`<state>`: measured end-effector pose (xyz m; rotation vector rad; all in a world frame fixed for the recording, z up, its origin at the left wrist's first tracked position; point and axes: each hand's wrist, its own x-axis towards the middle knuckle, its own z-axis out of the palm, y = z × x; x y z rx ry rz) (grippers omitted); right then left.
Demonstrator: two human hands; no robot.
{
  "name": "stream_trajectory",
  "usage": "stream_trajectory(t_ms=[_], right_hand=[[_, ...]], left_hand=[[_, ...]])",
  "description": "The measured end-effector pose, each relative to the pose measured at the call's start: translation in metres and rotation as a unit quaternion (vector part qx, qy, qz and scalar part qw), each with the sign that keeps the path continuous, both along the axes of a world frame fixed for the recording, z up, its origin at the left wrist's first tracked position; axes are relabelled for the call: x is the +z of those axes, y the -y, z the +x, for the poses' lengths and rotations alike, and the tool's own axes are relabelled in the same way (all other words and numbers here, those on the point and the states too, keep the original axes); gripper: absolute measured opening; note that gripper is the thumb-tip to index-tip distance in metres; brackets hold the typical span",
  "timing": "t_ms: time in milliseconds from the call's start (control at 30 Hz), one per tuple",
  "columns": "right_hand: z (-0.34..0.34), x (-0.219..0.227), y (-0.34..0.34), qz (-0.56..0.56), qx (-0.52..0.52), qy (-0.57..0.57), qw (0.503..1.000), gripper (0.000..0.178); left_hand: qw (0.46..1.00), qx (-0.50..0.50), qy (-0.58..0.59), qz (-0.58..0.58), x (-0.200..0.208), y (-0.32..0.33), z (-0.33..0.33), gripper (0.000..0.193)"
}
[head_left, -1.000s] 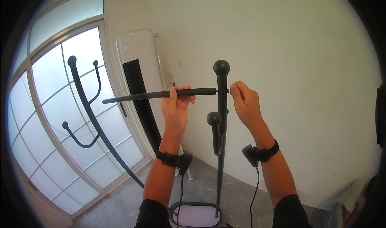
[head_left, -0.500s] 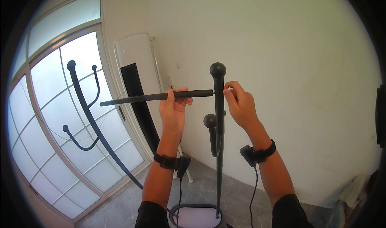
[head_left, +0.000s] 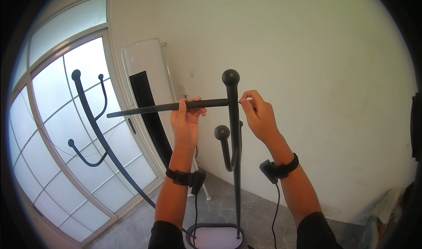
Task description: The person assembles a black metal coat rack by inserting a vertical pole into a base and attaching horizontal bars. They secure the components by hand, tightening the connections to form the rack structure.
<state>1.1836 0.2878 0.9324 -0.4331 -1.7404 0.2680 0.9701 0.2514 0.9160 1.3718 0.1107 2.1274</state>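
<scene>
A dark coat rack stands before me, its right post (head_left: 233,112) topped by a ball and bearing curved hooks (head_left: 222,133) lower down. My left hand (head_left: 185,123) is closed around a long dark crossbar (head_left: 149,109), held nearly level. The bar's right end meets the post's left side below the ball. On the other side of that post, my right hand (head_left: 260,116) pinches a thin metal shaft (head_left: 239,101) that points into the post. Its fingertips hide most of the shaft, so I cannot tell whether it is a screw or a key.
At left the rack's second post (head_left: 102,137), with its own hooks, leans before a frosted glass door (head_left: 88,95). Both posts run down toward an oval base (head_left: 215,236) on grey tiles. A white upright appliance (head_left: 149,60) stands in the corner. Cables (head_left: 276,214) hang from both wristbands.
The right post's top has shifted slightly left, along with the bar and both hands. The thin shaft now shows between the post and my right fingertips, and the bar's end sits closer against the post.
</scene>
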Motion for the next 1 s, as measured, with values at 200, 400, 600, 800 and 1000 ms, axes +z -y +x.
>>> stream_trajectory(t_ms=[200,400,600,800,1000], right_hand=[[0.003,0.001,-0.005,0.051,-0.014,0.02,0.998,0.013],[-0.001,-0.001,-0.009,0.05,-0.031,0.011,0.998,0.012],[0.006,0.0,0.0,0.045,-0.012,0.042,0.998,0.013],[0.0,0.001,-0.004,0.071,-0.058,0.038,0.995,0.012],[0.002,0.0,-0.005,0.038,-0.024,0.021,0.999,0.012]], left_hand=[[1.0,-0.006,0.017,-0.005,0.0,-0.006,0.004,0.021],[1.0,-0.012,0.021,-0.004,-0.002,-0.004,0.004,0.021],[1.0,-0.012,0.022,0.005,-0.002,-0.004,0.0,0.021],[1.0,-0.011,0.021,0.005,-0.003,-0.005,0.001,0.021],[1.0,-0.01,0.022,0.002,-0.002,-0.006,-0.001,0.022]])
